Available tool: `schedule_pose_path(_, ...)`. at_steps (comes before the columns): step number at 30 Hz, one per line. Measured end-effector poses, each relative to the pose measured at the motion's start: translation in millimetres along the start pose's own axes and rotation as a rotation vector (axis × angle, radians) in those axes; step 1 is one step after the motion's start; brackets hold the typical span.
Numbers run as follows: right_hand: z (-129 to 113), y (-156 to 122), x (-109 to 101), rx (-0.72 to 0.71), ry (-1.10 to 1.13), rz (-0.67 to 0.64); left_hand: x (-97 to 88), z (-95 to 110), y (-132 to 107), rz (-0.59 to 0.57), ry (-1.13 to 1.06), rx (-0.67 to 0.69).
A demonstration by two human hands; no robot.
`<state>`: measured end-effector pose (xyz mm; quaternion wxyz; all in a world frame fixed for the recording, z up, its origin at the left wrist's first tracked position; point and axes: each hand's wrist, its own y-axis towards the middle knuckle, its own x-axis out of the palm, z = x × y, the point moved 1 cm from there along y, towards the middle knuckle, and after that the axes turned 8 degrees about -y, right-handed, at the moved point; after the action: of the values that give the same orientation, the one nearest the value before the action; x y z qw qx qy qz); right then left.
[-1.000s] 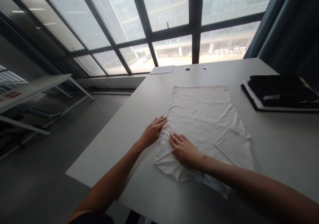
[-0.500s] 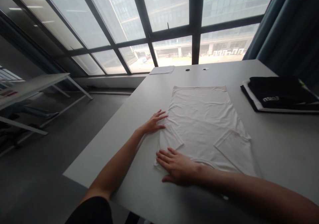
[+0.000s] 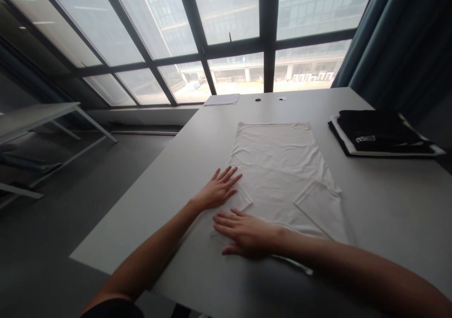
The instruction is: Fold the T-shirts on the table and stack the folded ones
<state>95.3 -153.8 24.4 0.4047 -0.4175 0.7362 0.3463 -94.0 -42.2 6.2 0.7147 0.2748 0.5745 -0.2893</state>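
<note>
A white T-shirt (image 3: 275,162) lies spread on the table, its hem toward the window and both sleeves folded inward over the body. My left hand (image 3: 218,188) rests on the shirt's left edge by the folded left sleeve, fingers spread. Lower down, my right hand (image 3: 243,233) lies flat on the shirt's near left corner, the arm crossing over the neckline. Part of the near edge is hidden beneath that hand and forearm. Neither hand grips the cloth.
On the right of the white table (image 3: 158,181) sits a stack of folded dark and white clothes (image 3: 381,134). Papers (image 3: 221,100) lie at the far edge, near two round cable holes. Another table (image 3: 38,120) stands at left, a blue curtain (image 3: 363,40) at right.
My left hand has slid a little toward me and further onto the shirt's edge. My right hand stays flat at the near corner. The whole view has shifted slightly.
</note>
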Motion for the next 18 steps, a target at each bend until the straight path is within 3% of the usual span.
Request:
schedule_pose_path(3,10,-25,-21,0.129,0.017,0.120,-7.9,16,2,0.068,0.014,0.007)
schedule_pose_path(6,32,-69,-41,0.429,-0.072,0.359,-2.0,36,2,0.091,-0.033,-0.013)
schedule_pose_path(9,56,-121,-49,0.755,-0.259,0.545,16.3,50,4,0.122,-0.060,-0.097)
schedule_pose_path(13,71,-168,-38,0.987,-0.496,0.454,36.1,52,9,0.124,-0.045,-0.225)
schedule_pose_path(18,74,-183,-15,1.067,-0.550,0.274,31.2,50,12,0.176,-0.045,-0.189)
